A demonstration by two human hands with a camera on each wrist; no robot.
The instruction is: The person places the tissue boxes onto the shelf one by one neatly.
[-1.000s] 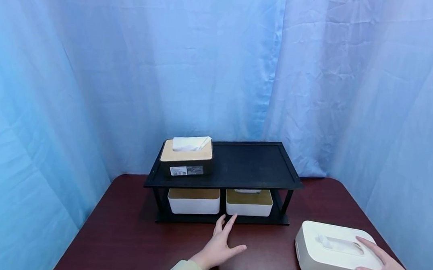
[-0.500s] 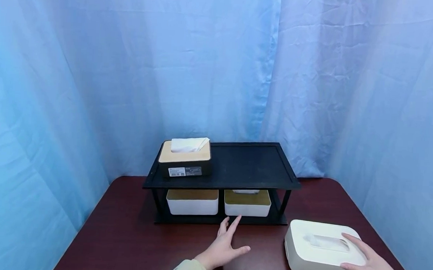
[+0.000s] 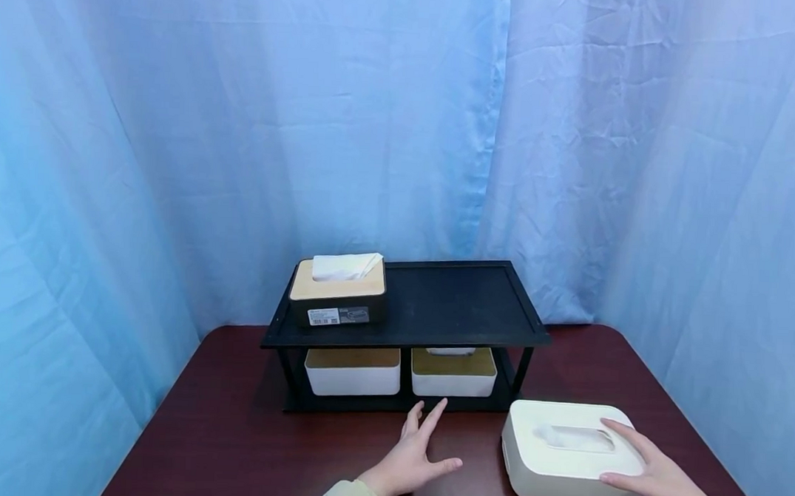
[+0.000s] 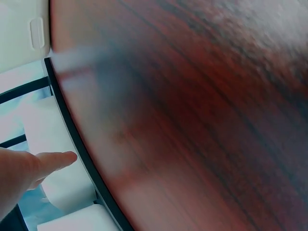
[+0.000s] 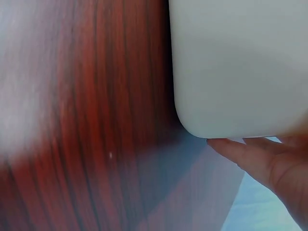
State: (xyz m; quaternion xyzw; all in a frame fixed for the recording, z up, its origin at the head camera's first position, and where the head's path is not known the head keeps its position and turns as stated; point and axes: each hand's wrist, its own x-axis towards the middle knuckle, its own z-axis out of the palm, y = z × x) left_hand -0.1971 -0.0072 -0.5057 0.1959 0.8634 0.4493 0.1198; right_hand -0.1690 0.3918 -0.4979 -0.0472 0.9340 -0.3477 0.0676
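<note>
A white tissue box (image 3: 554,466) with a slot in its lid lies on the table at the right. My right hand (image 3: 654,474) is at its right end, index finger and thumb spread over the lid, other fingers straight against the end wall in the right wrist view. My left hand (image 3: 408,459) is held over the table before the black two-tier rack (image 3: 465,303), fingers spread and holding nothing. On the rack's lower tier stand two white tissue boxes with wooden lids, a left one (image 3: 352,379) and a right one (image 3: 454,384).
A black tissue box (image 3: 338,297) with a light wooden lid and a tissue sticking out sits on the rack's upper left. The dark red table (image 3: 229,433) has rounded back corners. Blue curtains (image 3: 403,130) hang behind and on both sides.
The white tissue box has shifted left along the table, with my right hand against it. My left hand has moved slightly right, its fingers still spread.
</note>
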